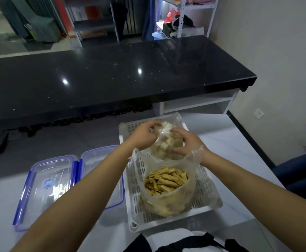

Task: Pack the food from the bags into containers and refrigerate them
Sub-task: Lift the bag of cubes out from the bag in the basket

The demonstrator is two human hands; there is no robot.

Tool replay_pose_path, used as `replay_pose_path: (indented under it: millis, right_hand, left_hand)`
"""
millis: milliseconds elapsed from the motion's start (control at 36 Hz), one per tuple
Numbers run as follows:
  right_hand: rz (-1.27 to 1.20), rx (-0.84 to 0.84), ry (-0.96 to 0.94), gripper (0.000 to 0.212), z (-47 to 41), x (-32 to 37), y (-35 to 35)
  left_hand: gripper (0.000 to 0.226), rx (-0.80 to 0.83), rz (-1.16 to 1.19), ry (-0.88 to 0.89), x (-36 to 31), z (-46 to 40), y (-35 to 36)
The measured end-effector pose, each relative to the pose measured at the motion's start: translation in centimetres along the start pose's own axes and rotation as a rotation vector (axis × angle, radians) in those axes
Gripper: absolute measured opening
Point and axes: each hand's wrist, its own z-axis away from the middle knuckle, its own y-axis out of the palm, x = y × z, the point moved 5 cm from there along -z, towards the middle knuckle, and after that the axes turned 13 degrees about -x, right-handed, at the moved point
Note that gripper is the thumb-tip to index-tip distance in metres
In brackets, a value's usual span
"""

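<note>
Early stage: both hands, left hand [144, 136] and right hand [186, 142], pinch the far bag [164, 142] in the basket [210, 193]; container [57, 186] left of basket holds nothing; no food packed.

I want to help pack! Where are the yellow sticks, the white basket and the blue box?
yellow sticks [165, 180], head view, middle of pile
white basket [205, 186], head view, right wall
blue box [48, 180], head view, clear lid
</note>
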Motion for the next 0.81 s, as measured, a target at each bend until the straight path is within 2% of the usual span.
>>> replay_pose_path:
  millis: [83,194,278,389,500,583,639,806]
  right_hand:
    - [0.002,0.083,-0.068,0.069,-0.2,0.2,0.3]
    - [0.001,0.215,-0.103,0.071,-1.2,1.2,0.8]
    - [0.097,0.266,-0.132,0.067,-2.1,1.8,1.2]
    - [0.138,0.218,-0.122,0.058,-2.7,2.6,0.9]
    - [0.155,0.098,-0.129,0.045,-2.5,3.7,-0.1]
    - [0.285,-0.001,-0.276,0.032,-1.9,4.7,-0.7]
    - [0.335,0.001,-0.334,0.028,-1.6,5.0,-0.4]
    - [0.359,0.082,-0.281,0.041,-1.7,4.6,1.1]
  left_hand:
    - [0.046,-0.063,-0.028,0.034,0.9,1.7,-0.8]
    - [0.041,-0.048,0.128,-0.004,2.9,3.7,-1.6]
    - [0.044,-0.049,0.114,0.012,4.1,4.6,-2.3]
    - [0.055,-0.046,-0.166,0.132,4.3,5.5,-3.5]
    - [0.049,-0.167,-0.372,0.318,2.5,5.6,-5.2]
    - [0.055,-0.149,-0.413,0.357,2.0,4.4,-4.8]
    - [0.058,-0.1,-0.414,0.351,2.0,3.4,-3.7]
    - [0.045,-0.034,-0.336,0.306,1.3,0.7,-1.3]
